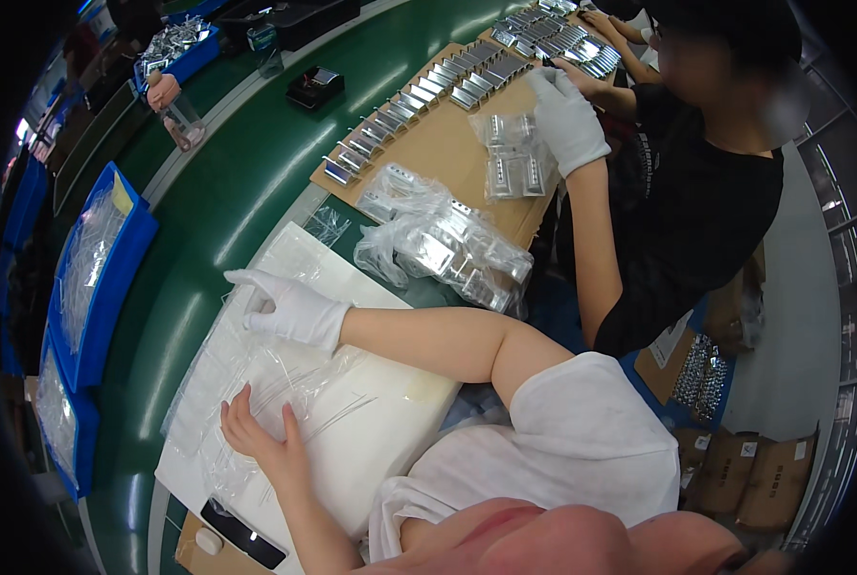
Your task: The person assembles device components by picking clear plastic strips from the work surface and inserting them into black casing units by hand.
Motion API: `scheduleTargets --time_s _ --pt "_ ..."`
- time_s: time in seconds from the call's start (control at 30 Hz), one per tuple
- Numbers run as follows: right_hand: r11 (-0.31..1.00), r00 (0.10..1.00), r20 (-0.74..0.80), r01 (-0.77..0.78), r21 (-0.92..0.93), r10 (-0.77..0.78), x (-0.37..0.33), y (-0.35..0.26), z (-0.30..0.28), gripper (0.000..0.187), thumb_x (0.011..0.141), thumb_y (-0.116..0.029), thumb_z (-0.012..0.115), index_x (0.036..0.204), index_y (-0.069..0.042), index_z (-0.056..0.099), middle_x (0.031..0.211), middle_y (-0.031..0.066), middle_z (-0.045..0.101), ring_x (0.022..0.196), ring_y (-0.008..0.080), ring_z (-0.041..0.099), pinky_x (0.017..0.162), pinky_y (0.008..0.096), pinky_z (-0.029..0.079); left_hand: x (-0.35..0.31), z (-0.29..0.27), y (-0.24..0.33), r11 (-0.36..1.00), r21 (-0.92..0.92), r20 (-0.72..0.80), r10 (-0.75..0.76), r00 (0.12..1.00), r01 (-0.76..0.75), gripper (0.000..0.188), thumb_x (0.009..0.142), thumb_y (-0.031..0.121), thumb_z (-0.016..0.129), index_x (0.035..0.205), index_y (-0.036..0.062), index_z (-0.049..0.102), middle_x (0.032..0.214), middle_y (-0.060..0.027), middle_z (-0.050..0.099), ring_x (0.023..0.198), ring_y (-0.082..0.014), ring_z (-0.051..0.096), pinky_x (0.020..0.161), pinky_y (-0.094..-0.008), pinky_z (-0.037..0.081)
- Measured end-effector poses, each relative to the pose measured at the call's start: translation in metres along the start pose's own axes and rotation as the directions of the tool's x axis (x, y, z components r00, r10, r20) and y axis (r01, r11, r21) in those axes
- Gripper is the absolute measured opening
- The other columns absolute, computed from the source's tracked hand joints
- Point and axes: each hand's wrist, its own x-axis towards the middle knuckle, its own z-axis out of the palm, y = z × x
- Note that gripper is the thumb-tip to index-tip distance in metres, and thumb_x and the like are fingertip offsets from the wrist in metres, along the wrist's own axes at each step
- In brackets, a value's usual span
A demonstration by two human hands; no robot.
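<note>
Lettered cartons (769,487), plastic film (289,376) beneath fingers (244,427)

Right hand (289,311): fitted with a white fabric glove (308,321). The glove is plain and five-fingered, close over the palm; its cuff ends at the wrist. Right forearm (419,340): uncovered from cuff to elbow. Left hand (267,446): bare – no glove fitted. Left forearm (308,517): likewise uncovered. Top (514,470): white, loose, thin-looking fabric with soft folds and faint greyish mottling. Right sleeve (586,407): short and wide, same white fabric – open edge above the elbow. Left sleeve: not clearly distinguishable.
</note>
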Motion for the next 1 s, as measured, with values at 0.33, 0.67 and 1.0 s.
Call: scheduleTargets --time_s 0.33,0.67,1.0 --pt "1.000 0.999 -0.040 0.013 -0.010 -0.013 -0.001 -0.003 0.002 0.053 0.088 -0.006 0.064 0.140 -0.013 0.056 0.105 0.0068 0.069 0.080 0.0128 0.059 0.079 0.0261 0.052 0.002 -0.003 0.003 1.000 -0.022 0.000 0.000 1.000 0.000 0.060 0.086 0.016 0.068 0.142 0.0076 0.047 0.146 -0.0113 0.047 0.144 -0.0397 0.030 0.120 -0.0521 0.016" --pt "0.998 0.998 0.049 0.039 0.055 -0.041 -0.006 -0.014 0.003 0.024 0.087 -0.003 0.068 0.109 -0.007 0.075 0.104 0.0019 0.074 0.083 0.0107 0.061 0.082 0.0235 0.052 0.000 -0.009 0.006 0.998 -0.056 0.017 0.004 1.000 -0.003 0.057 0.087 0.018 0.067 0.141 0.0076 0.049 0.141 -0.0130 0.049 0.142 -0.0397 0.032 0.120 -0.0517 0.017" --pt "0.992 0.997 0.059 0.043 0.117 -0.051 -0.005 -0.013 -0.003 0.025 0.087 -0.001 0.068 0.111 -0.005 0.074 0.105 0.0032 0.076 0.088 0.0102 0.066 0.087 0.0229 0.053 0.003 -0.003 0.005 0.998 -0.060 -0.004 0.031 0.999 -0.032 0.057 0.086 0.018 0.067 0.139 0.0072 0.050 0.139 -0.0131 0.049 0.141 -0.0393 0.034 0.120 -0.0516 0.018"
